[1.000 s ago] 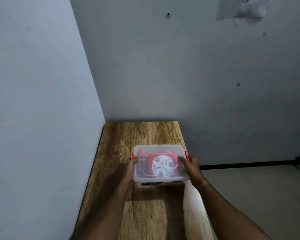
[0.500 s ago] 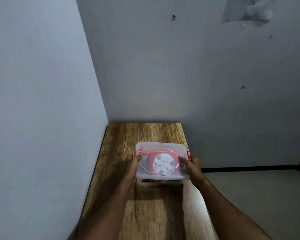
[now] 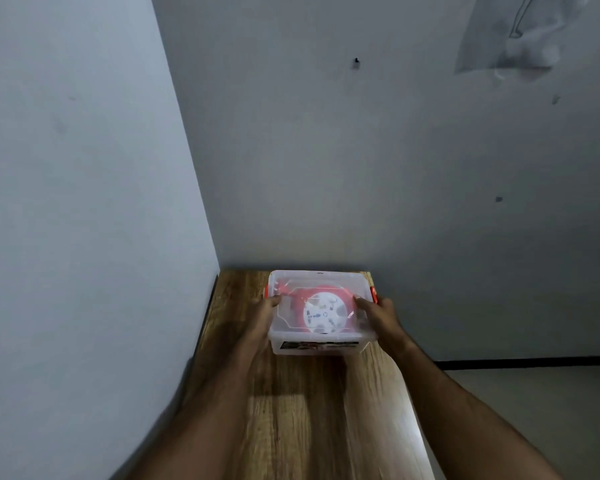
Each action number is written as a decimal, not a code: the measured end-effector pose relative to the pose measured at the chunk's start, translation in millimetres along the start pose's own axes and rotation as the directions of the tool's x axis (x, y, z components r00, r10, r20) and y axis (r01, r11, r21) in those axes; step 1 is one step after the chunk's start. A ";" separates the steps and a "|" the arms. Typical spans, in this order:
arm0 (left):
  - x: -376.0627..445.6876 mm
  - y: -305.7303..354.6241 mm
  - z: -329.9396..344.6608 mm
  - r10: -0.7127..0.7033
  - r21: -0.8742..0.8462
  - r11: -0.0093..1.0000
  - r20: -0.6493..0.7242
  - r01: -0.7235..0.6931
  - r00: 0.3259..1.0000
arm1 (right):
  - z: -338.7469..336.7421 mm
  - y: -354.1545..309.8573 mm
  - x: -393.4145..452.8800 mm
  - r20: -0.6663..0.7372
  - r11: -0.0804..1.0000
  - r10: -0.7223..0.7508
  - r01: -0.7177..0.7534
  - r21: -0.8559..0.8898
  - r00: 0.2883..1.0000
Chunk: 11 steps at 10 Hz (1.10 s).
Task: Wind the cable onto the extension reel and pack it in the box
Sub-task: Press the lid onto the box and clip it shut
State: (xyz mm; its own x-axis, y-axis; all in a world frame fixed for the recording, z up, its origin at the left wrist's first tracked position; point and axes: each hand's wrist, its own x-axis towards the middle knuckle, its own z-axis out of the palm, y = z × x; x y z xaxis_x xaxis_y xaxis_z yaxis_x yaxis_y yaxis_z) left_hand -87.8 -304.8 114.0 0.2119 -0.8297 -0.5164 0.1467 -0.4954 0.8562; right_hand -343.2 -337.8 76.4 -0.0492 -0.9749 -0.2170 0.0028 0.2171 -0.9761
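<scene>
— Box (image 3: 321, 344) first, though the walls are bigger: where does it sit?

— Go by size, then. Two grey walls (image 3: 361, 150) meet in a corner at about 11 o'clock of the view. The wooden table (image 3: 312, 410) runs from 6 o'clock up to that corner. The box, clear plastic with its lid on, is at the table's far end, close to the back wall.

— And the reel?

— The extension reel (image 3: 323, 311) lies flat inside, seen through the lid: a red rim around a white round face. Red cable (image 3: 286, 292) shows inside at the reel's 10 o'clock. An orange latch (image 3: 373, 293) sits on the box's 3 o'clock side, and another at 9 o'clock.

— The hands?

— The left hand (image 3: 262, 315) is at the box's 9 o'clock side, the right hand (image 3: 378, 315) at its 3 o'clock side, so the box lies between them. On each, the thumb rests on the lid's edge and the fingers (image 3: 362, 303) wrap the side, clamped on the box. I cannot tell whether the box rests on the table or is lifted just off it.

— Anything smaller?

— A label strip (image 3: 317, 345) on the box's near wall, too blurred to read.
</scene>
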 end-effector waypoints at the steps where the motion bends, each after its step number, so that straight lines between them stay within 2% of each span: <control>1: 14.7 13.6 1.9 0.009 0.003 1.000 -0.040 -0.009 0.999 | 7.9 -6.2 22.4 -0.001 1.000 -0.001 0.001 -0.024 1.000; 2: 38.9 21.7 0.8 0.001 -0.001 1.000 -0.041 -0.001 0.999 | 15.5 -7.4 48.0 0.042 0.999 -0.007 0.008 -0.031 0.999; 3: 66.6 29.9 1.9 -0.015 0.014 1.000 -0.099 0.017 0.995 | 23.8 -6.6 77.1 0.069 0.998 -0.004 0.008 -0.059 0.998; 5: 115.6 40.2 1.7 -0.019 -0.003 1.000 -0.099 0.019 0.995 | 38.9 -1.6 128.8 0.055 0.996 -0.001 0.006 -0.089 0.999; 7: 148.6 39.3 -1.8 -0.005 0.046 0.999 -0.154 0.012 0.988 | 46.5 5.8 152.0 0.047 0.996 0.001 0.003 -0.093 0.999; 9: 146.0 29.0 3.5 -0.093 -0.046 0.995 -0.067 0.091 0.993 | 45.8 18.1 153.6 0.066 0.993 0.014 -0.006 -0.118 0.998; 11: 145.8 34.1 5.1 -0.098 -0.117 0.988 0.031 0.101 0.995 | 44.2 12.0 153.7 0.098 0.984 0.054 -0.036 -0.177 0.994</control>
State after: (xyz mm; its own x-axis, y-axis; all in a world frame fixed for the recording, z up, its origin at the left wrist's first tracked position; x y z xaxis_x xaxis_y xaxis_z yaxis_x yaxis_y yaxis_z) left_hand -56.8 -444.1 68.0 0.1669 -0.7848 -0.5968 0.2791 -0.5429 0.7920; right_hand -306.6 -487.2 31.0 0.0488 -0.9618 -0.2692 -0.1724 0.2574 -0.9508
